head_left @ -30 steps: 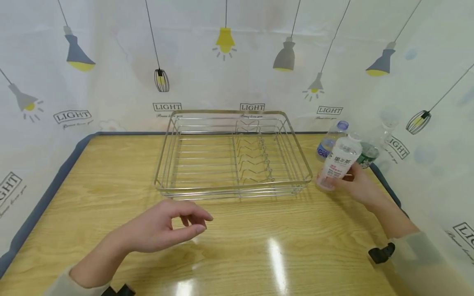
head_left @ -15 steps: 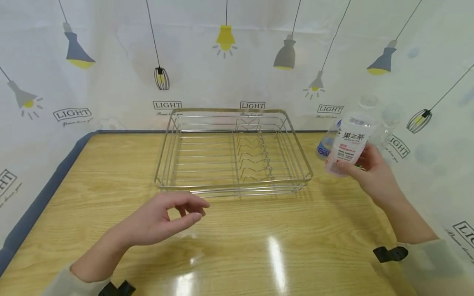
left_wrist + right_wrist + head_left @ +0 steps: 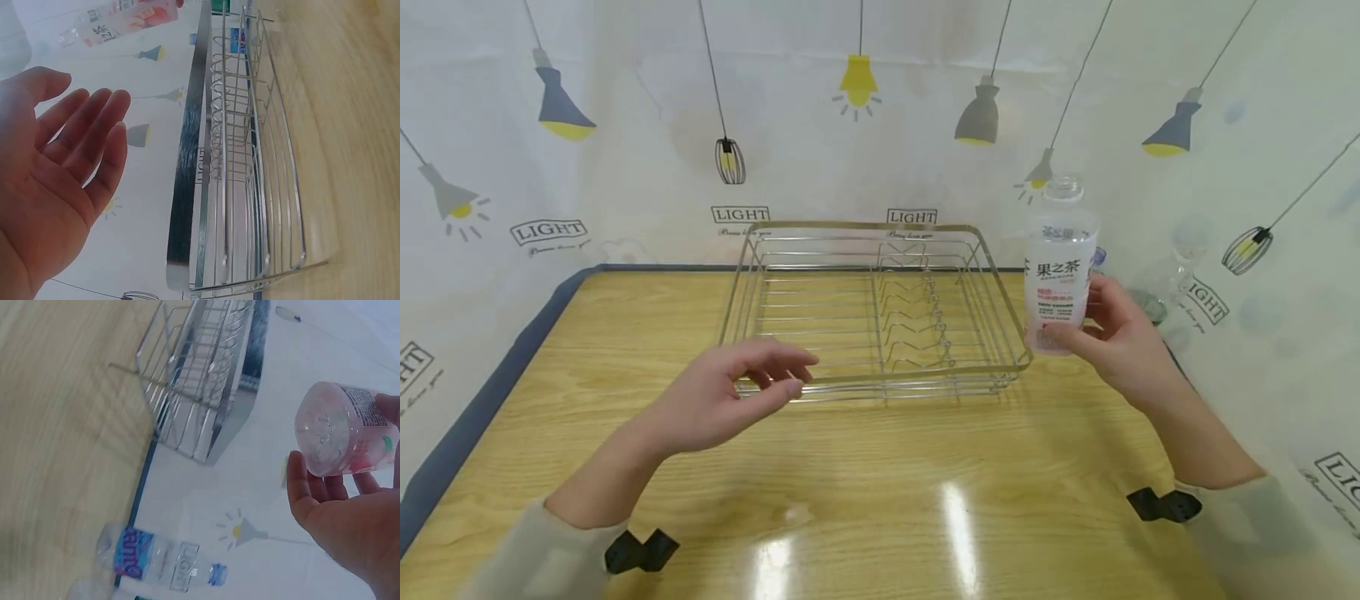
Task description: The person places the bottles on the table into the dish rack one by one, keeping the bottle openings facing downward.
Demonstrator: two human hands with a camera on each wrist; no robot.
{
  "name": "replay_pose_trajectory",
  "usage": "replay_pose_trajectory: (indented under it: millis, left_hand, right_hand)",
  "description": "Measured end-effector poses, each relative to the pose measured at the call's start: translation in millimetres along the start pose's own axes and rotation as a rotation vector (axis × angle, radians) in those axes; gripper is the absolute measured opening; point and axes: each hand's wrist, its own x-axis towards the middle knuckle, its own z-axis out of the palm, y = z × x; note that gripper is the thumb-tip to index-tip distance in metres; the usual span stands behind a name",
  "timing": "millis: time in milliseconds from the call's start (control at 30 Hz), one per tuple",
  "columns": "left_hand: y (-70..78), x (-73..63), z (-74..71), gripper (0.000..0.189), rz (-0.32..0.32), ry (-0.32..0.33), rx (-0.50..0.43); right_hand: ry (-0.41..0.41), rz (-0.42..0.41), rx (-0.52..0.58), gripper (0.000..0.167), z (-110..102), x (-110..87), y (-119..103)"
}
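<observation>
My right hand point(image 3: 1123, 337) grips a clear plastic bottle point(image 3: 1060, 267) with a white and pink label, low on its body. The bottle is upright and uncapped, raised just right of the metal dish rack point(image 3: 880, 382). In the right wrist view, the bottle's base point(image 3: 322, 428) faces the camera and my fingers wrap its side. My left hand point(image 3: 730, 396) holds nothing; its fingers are relaxed and slightly bent over the rack's front left corner. In the left wrist view, the left hand's palm point(image 3: 56, 181) shows beside the rack's flat rim point(image 3: 187, 156).
A blue-labelled water bottle point(image 3: 156, 556) stands behind the held bottle, mostly hidden in the head view. Another clear bottle point(image 3: 1157, 292) is at the table's right edge. The rack has wire dividers point(image 3: 913, 317) on its right side. A lamp-patterned sheet point(image 3: 820, 150) backs the wooden table point(image 3: 865, 500).
The right hand has lifted the labelled bottle from beside the other bottles, then brought it left toward the rack, turning it upright. The left hand has shifted slightly forward and left.
</observation>
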Motion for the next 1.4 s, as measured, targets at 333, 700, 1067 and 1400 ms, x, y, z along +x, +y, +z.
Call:
replay_pose_trajectory:
  millis: [333, 700, 1067, 1400]
  left_hand:
    - [4.5, 22.6, -7.3, 0.03, -0.012, 0.014, 0.026]
    - [12.0, 39.0, -2.4, 0.051, -0.057, 0.046, -0.047]
    - [29.9, 68.7, 0.3, 0.07, -0.066, 0.051, -0.19]
    - [26.7, 67.0, 0.2, 0.067, -0.011, 0.06, -0.229]
  right_hand:
    - [-0.193, -0.077, -0.018, 0.063, 40, 16.7, -25]
    - [-0.278, -0.161, -0.023, 0.067, 80, 27.9, -35]
    - [-0.35, -0.204, -0.063, 0.068, 101, 20.7, -42]
    - [-0.374, -0.219, -0.083, 0.068, 104, 21.8, -42]
